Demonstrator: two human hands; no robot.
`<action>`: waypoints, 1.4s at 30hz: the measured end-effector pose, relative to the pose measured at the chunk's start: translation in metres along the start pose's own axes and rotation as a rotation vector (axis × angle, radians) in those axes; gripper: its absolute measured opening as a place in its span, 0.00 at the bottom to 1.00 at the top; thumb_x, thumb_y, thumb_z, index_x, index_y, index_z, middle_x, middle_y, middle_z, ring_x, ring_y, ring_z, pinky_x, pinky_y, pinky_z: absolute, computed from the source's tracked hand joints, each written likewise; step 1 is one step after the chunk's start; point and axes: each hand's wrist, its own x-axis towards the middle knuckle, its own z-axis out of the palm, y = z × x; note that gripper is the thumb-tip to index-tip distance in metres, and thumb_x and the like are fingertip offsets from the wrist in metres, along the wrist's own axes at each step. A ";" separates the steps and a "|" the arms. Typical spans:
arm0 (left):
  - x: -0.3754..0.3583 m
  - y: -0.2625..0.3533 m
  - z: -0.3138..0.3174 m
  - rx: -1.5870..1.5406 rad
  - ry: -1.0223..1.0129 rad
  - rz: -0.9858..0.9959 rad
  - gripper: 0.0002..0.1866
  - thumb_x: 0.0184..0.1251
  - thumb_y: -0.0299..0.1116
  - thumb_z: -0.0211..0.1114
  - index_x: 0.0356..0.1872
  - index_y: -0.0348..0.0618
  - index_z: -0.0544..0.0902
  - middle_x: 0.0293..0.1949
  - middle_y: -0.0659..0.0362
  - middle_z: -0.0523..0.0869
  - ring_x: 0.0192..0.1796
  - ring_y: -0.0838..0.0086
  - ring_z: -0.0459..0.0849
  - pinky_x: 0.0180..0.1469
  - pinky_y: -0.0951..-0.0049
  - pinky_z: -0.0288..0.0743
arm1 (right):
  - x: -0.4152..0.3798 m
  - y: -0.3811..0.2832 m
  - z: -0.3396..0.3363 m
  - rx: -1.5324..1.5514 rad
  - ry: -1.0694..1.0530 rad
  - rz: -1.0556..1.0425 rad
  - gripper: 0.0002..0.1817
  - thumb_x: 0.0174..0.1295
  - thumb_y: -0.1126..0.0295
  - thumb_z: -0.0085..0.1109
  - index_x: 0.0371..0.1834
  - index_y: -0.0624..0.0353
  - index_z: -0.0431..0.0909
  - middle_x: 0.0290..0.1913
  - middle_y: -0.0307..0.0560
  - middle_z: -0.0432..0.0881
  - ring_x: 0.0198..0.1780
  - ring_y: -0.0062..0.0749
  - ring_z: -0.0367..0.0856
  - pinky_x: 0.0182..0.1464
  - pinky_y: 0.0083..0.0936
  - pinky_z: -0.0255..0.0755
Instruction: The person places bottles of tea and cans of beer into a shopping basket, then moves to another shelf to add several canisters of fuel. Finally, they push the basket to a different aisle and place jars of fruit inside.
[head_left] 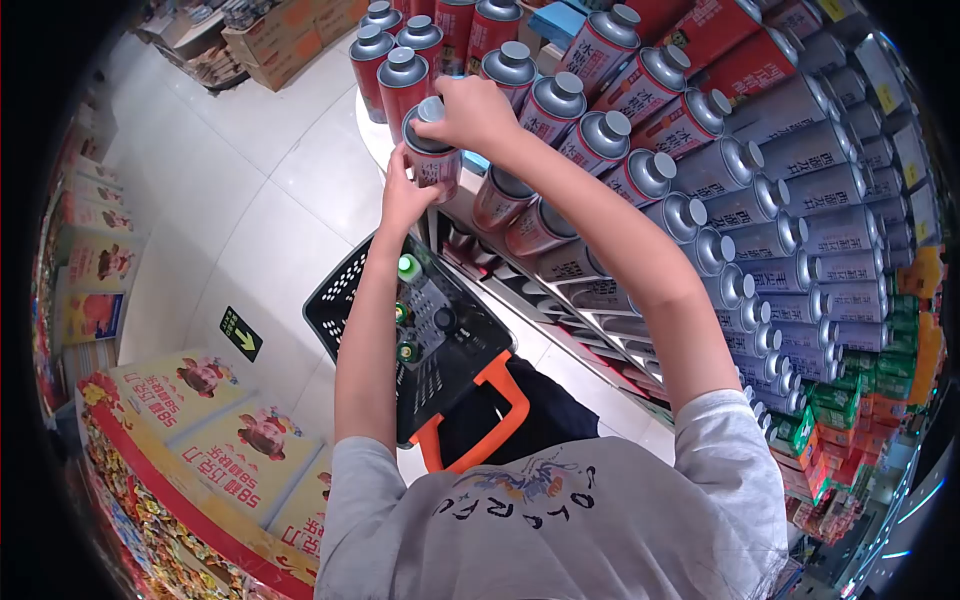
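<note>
A red-and-silver metal drink can [437, 165] with a grey screw cap is held upright in front of me at the shelf corner. My left hand [408, 192] wraps round its lower body. From the right, my right hand [470, 112] grips it at the cap, fingers curled over the top. Similar red cans [403, 82] stand just behind it. Below my left forearm is a black shopping basket [470, 345] with an orange handle [515, 405]; green-capped bottles [408, 266] lie inside.
Rows of silver-capped cans [650, 175] fill the display on my right. Green and red packs [835, 405] are stacked beyond. At left stands a sweets display [190, 400], near a floor arrow sign [240, 334]. Cardboard boxes [275, 40] sit at the back.
</note>
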 end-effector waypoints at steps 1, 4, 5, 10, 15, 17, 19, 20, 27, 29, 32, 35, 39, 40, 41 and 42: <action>0.004 -0.009 0.005 0.001 -0.014 0.001 0.47 0.31 0.29 0.72 0.60 0.40 0.59 0.53 0.50 0.70 0.56 0.60 0.71 0.56 0.65 0.67 | 0.001 0.006 0.006 -0.025 -0.015 0.022 0.26 0.39 0.47 0.61 0.22 0.64 0.76 0.20 0.58 0.78 0.26 0.47 0.80 0.31 0.35 0.75; 0.007 -0.017 0.014 0.036 -0.069 0.011 0.45 0.31 0.27 0.71 0.59 0.40 0.59 0.51 0.50 0.72 0.55 0.62 0.73 0.55 0.67 0.69 | 0.001 0.012 0.009 -0.167 -0.100 0.076 0.27 0.38 0.46 0.61 0.24 0.64 0.79 0.21 0.55 0.80 0.26 0.44 0.81 0.29 0.34 0.75; 0.010 -0.018 0.017 0.007 -0.087 0.007 0.45 0.32 0.26 0.71 0.59 0.40 0.59 0.51 0.50 0.72 0.55 0.62 0.73 0.55 0.68 0.69 | 0.000 0.014 0.009 -0.216 -0.130 0.091 0.27 0.38 0.45 0.60 0.25 0.63 0.79 0.22 0.54 0.80 0.26 0.43 0.81 0.29 0.34 0.75; 0.012 -0.032 0.034 -0.108 -0.146 -0.038 0.43 0.33 0.22 0.70 0.58 0.41 0.60 0.48 0.52 0.74 0.51 0.66 0.75 0.52 0.71 0.69 | -0.001 0.032 0.020 -0.332 -0.146 0.135 0.23 0.35 0.47 0.62 0.21 0.58 0.82 0.22 0.48 0.81 0.25 0.37 0.82 0.28 0.28 0.75; 0.020 -0.050 0.046 -0.102 -0.187 0.031 0.42 0.36 0.24 0.71 0.58 0.40 0.61 0.48 0.52 0.74 0.50 0.66 0.74 0.51 0.71 0.69 | -0.003 0.041 0.009 -0.385 -0.244 0.194 0.26 0.38 0.43 0.61 0.24 0.58 0.83 0.23 0.47 0.82 0.27 0.36 0.83 0.29 0.28 0.76; 0.019 -0.060 0.045 -0.029 -0.211 0.060 0.44 0.37 0.23 0.70 0.61 0.41 0.57 0.51 0.51 0.71 0.51 0.64 0.74 0.52 0.70 0.69 | -0.006 0.043 0.009 -0.378 -0.232 0.189 0.29 0.39 0.41 0.61 0.25 0.60 0.82 0.22 0.49 0.81 0.25 0.37 0.82 0.27 0.30 0.75; 0.017 -0.073 0.048 0.031 -0.216 0.094 0.46 0.38 0.22 0.69 0.63 0.42 0.54 0.53 0.49 0.70 0.51 0.63 0.74 0.53 0.69 0.69 | -0.009 0.036 0.008 -0.412 -0.269 0.204 0.30 0.40 0.40 0.59 0.25 0.60 0.82 0.23 0.49 0.81 0.26 0.37 0.82 0.28 0.30 0.75; 0.014 -0.058 0.044 0.055 -0.273 0.013 0.48 0.39 0.21 0.68 0.64 0.42 0.50 0.55 0.49 0.67 0.53 0.61 0.73 0.55 0.69 0.68 | -0.009 0.035 0.008 -0.421 -0.292 0.227 0.30 0.41 0.40 0.58 0.25 0.60 0.82 0.24 0.49 0.82 0.27 0.37 0.82 0.29 0.30 0.75; 0.002 -0.038 0.029 0.182 -0.226 0.133 0.49 0.40 0.23 0.68 0.66 0.40 0.48 0.61 0.45 0.63 0.60 0.53 0.66 0.60 0.66 0.62 | -0.007 0.026 0.004 -0.440 -0.453 0.335 0.36 0.42 0.35 0.55 0.33 0.62 0.80 0.30 0.49 0.82 0.32 0.36 0.83 0.33 0.30 0.75; -0.024 -0.026 0.005 0.315 -0.061 0.200 0.47 0.43 0.25 0.67 0.66 0.40 0.50 0.61 0.44 0.63 0.62 0.53 0.63 0.63 0.65 0.58 | -0.020 0.011 -0.006 -0.447 -0.207 0.313 0.38 0.44 0.34 0.53 0.38 0.63 0.77 0.31 0.50 0.81 0.34 0.37 0.82 0.34 0.31 0.75; -0.118 -0.011 -0.061 0.450 0.034 -0.059 0.33 0.53 0.30 0.62 0.62 0.38 0.61 0.59 0.45 0.66 0.62 0.53 0.63 0.64 0.63 0.56 | -0.074 -0.031 -0.051 -0.052 0.072 0.201 0.27 0.53 0.44 0.53 0.37 0.61 0.72 0.31 0.50 0.77 0.33 0.41 0.78 0.32 0.33 0.72; -0.278 -0.032 -0.115 0.529 0.122 -0.437 0.27 0.54 0.31 0.61 0.57 0.35 0.66 0.56 0.43 0.70 0.60 0.53 0.66 0.62 0.61 0.58 | -0.177 -0.053 -0.059 0.365 -0.308 0.334 0.23 0.56 0.51 0.54 0.44 0.60 0.72 0.40 0.53 0.77 0.44 0.47 0.75 0.46 0.37 0.68; -0.447 -0.011 -0.110 0.215 0.281 -1.331 0.36 0.56 0.43 0.60 0.61 0.33 0.59 0.60 0.43 0.64 0.60 0.56 0.68 0.57 0.63 0.64 | -0.336 -0.018 0.015 0.202 -0.979 0.831 0.44 0.54 0.40 0.50 0.59 0.71 0.58 0.53 0.68 0.69 0.60 0.53 0.64 0.60 0.37 0.60; -0.463 -0.009 -0.098 -0.046 0.392 -1.439 0.33 0.57 0.43 0.59 0.58 0.31 0.62 0.56 0.44 0.69 0.56 0.58 0.71 0.54 0.64 0.67 | -0.364 -0.013 0.033 0.456 -0.972 0.967 0.44 0.54 0.42 0.52 0.59 0.73 0.57 0.54 0.67 0.69 0.59 0.52 0.66 0.59 0.36 0.62; -0.480 -0.014 -0.087 -0.316 0.493 -1.536 0.31 0.58 0.43 0.58 0.56 0.29 0.64 0.51 0.45 0.73 0.51 0.60 0.74 0.51 0.66 0.70 | -0.376 -0.018 0.045 0.806 -1.008 1.142 0.42 0.55 0.46 0.55 0.61 0.72 0.57 0.53 0.58 0.71 0.53 0.39 0.72 0.56 0.30 0.65; -0.489 -0.024 -0.078 -0.651 0.451 -1.541 0.28 0.59 0.41 0.57 0.55 0.32 0.65 0.46 0.48 0.75 0.47 0.62 0.76 0.46 0.66 0.72 | -0.393 -0.027 0.051 0.993 -0.888 1.339 0.36 0.55 0.51 0.57 0.58 0.71 0.61 0.50 0.55 0.73 0.50 0.34 0.73 0.53 0.26 0.67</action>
